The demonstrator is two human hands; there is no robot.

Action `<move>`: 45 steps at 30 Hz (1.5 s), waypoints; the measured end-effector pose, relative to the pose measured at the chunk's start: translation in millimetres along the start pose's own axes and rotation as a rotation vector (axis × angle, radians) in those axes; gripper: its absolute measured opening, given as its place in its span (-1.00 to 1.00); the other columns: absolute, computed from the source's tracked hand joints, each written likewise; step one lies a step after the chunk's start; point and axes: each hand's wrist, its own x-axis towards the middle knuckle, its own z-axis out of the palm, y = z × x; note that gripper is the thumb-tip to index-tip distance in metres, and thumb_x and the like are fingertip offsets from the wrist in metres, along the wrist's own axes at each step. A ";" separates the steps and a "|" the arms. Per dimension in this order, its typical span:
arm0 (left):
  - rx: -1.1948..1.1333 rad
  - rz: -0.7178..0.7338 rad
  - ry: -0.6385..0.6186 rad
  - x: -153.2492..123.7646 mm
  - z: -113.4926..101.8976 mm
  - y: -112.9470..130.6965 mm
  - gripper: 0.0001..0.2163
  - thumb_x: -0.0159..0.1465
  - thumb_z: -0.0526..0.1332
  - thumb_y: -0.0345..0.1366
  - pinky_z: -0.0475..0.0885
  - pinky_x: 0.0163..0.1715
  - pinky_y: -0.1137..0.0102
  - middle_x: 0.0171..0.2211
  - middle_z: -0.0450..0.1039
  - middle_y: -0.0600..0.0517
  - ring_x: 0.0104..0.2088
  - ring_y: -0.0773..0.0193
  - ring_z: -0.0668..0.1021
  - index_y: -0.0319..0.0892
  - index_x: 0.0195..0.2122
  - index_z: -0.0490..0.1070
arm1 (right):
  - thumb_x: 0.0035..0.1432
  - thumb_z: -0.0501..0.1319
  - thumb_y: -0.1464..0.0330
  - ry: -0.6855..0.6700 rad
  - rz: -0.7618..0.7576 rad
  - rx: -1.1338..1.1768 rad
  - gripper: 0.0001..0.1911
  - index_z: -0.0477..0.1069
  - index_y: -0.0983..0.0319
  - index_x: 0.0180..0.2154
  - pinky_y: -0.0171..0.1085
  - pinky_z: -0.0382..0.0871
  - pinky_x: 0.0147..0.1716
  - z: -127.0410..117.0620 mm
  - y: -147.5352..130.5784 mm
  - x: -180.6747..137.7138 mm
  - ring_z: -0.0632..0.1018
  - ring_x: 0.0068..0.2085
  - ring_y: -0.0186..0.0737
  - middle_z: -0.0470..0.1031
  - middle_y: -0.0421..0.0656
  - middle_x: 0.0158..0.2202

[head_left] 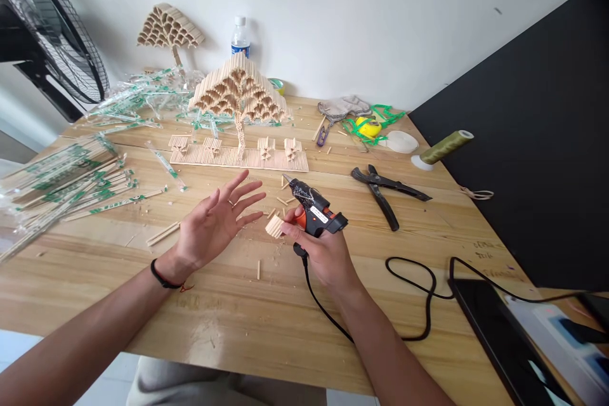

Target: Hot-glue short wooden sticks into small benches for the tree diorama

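My right hand [326, 254] is wrapped round a black and orange hot glue gun [311, 206], its nozzle pointing away and to the left. Between the thumb and fingers of that same hand sits a small panel of short wooden sticks [275, 226]. Palm up and fingers spread, my left hand [214, 222] holds nothing and is left of the panel. Beyond both hands, a tree model made of sticks [240, 98] stands on a slatted stick base [214, 158], with small stick pieces like tables along it. Short cut sticks [285, 201] lie scattered near the nozzle.
Wrapped chopsticks [61, 171] and plastic wrappers [143, 98] cover the left side. A second tree model [169, 28], a bottle [240, 38] and a fan [52, 25] stand behind. Rightward are pliers [380, 193], a thread spool [445, 147], a glove [345, 108], the black cord [431, 292] and a phone [490, 330].
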 end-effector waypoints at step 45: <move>0.718 0.095 0.100 -6.0 -2.0 -4.7 -0.73 0.41 0.33 -0.07 0.56 -0.43 0.40 -0.40 0.58 0.00 -0.48 0.30 0.61 -0.21 -0.16 0.57 | 0.07 0.54 0.23 0.199 -0.077 -0.054 -0.73 0.51 0.14 -0.29 -0.07 0.53 -0.09 -9.6 1.8 6.0 0.62 -0.22 -0.12 0.64 -0.18 -0.28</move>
